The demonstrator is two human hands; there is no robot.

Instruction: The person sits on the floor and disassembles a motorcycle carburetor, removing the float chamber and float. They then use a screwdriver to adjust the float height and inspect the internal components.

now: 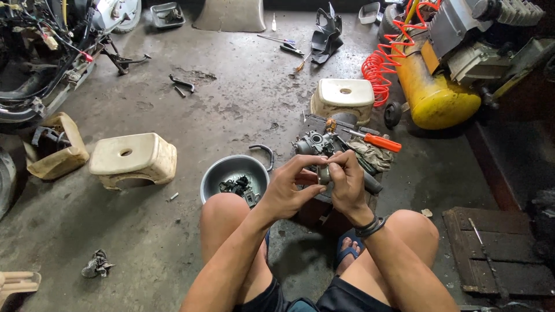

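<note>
While the small grey part (325, 174), just right of the metal bowl (215, 173), is pinched by left hand (289, 193) and right hand (347, 185), a steady grip is advised.

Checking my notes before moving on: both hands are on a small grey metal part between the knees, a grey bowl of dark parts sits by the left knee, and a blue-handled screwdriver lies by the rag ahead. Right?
Not quite: the head view shows the screwdriver by the rag has an orange handle, not blue. The left hand and right hand do hold the small grey metal part, and the grey bowl of dark parts sits by the left knee.
</note>
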